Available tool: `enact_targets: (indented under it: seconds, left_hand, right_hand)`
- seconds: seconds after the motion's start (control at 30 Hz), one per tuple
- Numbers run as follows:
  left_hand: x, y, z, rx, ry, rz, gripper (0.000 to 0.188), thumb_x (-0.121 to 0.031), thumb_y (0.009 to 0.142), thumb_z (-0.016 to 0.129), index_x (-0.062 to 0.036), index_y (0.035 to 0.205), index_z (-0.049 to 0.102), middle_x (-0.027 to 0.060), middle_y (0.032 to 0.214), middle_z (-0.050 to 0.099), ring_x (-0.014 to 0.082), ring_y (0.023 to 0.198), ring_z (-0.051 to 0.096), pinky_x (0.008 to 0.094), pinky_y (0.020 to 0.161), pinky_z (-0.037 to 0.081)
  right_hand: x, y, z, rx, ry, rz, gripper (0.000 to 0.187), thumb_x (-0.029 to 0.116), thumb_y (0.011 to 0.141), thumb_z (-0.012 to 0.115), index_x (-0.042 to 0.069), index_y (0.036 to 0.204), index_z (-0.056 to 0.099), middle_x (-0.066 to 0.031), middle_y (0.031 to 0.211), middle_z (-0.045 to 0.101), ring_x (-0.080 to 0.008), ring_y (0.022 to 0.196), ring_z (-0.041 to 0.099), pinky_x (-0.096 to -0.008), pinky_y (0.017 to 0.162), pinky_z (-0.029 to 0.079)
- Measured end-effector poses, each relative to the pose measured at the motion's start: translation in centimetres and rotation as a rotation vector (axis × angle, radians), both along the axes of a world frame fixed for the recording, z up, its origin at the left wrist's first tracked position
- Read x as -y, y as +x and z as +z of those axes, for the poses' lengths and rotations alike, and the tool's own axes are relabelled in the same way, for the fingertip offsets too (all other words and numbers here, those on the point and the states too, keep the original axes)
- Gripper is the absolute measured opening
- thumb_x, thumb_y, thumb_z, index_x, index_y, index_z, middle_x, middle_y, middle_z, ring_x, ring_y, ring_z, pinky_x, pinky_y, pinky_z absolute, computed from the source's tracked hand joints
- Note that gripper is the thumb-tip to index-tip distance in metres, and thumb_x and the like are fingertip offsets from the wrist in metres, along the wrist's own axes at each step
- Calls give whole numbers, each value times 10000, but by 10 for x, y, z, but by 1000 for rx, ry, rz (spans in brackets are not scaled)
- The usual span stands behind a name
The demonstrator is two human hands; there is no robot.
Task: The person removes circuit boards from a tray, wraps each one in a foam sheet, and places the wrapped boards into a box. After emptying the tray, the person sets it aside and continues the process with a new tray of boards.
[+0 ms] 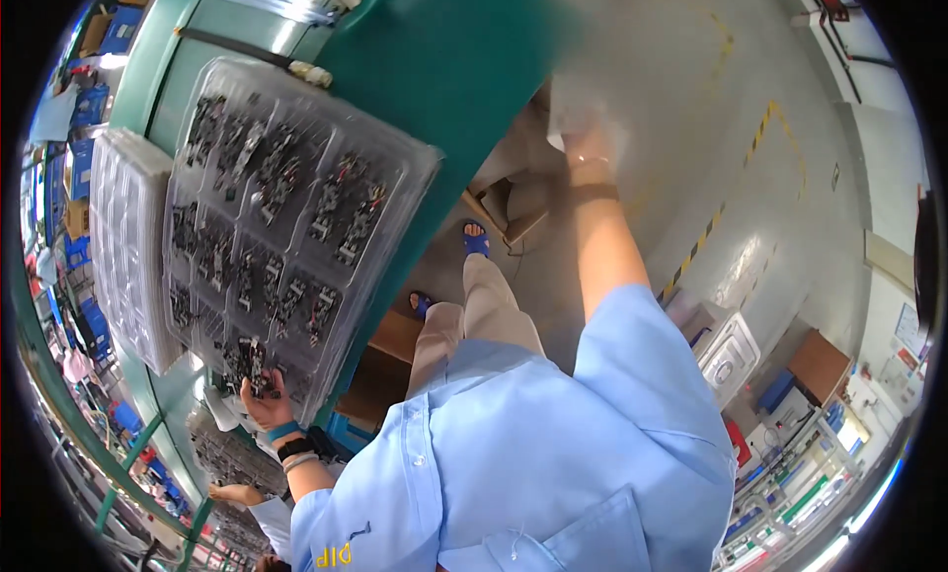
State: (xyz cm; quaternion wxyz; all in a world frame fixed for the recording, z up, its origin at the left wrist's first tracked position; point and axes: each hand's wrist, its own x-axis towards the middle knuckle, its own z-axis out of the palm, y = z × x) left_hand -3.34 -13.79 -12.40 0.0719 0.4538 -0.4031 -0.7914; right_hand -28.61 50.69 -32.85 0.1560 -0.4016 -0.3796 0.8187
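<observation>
In the head view, a clear plastic compartmented tray (387, 149) is lying along the right edge of a green-topped desk (444, 58); small dark parts with metallic glints (279, 182) are filling its compartments. The person's left hand (269, 404), banded at the wrist, is touching a dark cluster of such parts (249, 363) at the tray's lower edge; its thumb and fingers are standing apart around the cluster, and whether they are gripping it, one cannot tell. The right hand (590, 145) is hovering beyond the desk's right edge, over the grey floor (681, 167); blur is hiding whether it is spread, pressed together or pinching anything. A stack of clear plastic trays (128, 246) is standing just beside the filled tray's left edge. Another person's hand (237, 494) is showing below that stack.
</observation>
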Motion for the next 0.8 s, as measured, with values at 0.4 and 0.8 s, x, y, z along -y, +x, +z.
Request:
enact_targets:
  seconds: [0.4,0.8]
  left_hand:
    - [-10,-19,5,135,-137,91,194,-247,816,662,-84,920,650,52,825,666,206,725,615,409,795,523]
    - [-20,-27,8,241,-232,209,227,-213,786,686,-62,953,652,49,841,663,192,715,607,360,750,528]
  right_hand:
    - [83,-44,-146,46,304,498,176,195,875,445,124,894,605,-36,846,623,-194,820,585,-362,753,471]
    - [-14,25,-254,395,236,40,220,316,783,588,98,770,617,-15,707,564,-166,664,544,-372,593,428]
